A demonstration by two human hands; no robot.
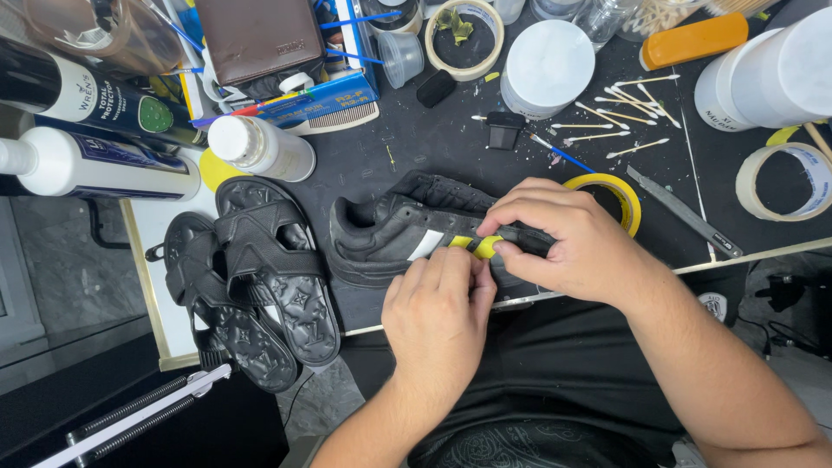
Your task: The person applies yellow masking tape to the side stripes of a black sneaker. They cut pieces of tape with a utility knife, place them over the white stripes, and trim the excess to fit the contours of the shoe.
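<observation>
Both hands, left hand [436,299] and right hand [555,238], are pinched on yellow tape [482,246] against the black sneaker [390,234]; creasing is risked if pressed unevenly.

Shoe-repair workbench [416,147], tape rolls [784,180], cleaner bottles [95,165] (several), cotton swabs [620,108], sandals [251,277]

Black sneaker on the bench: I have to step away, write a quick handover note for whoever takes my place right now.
Left hand: fingertips pressing yellow tape onto the side of the black sneaker.
Right hand: gripping the sneaker from above, pinching the same tape strip.
Sneaker lies on its side on the black mat; yellow tape roll just behind the right hand, black sandals to the left.
Done: a short piece of tape is on, beside one white stripe.
Left: that white stripe shows bare.
</observation>
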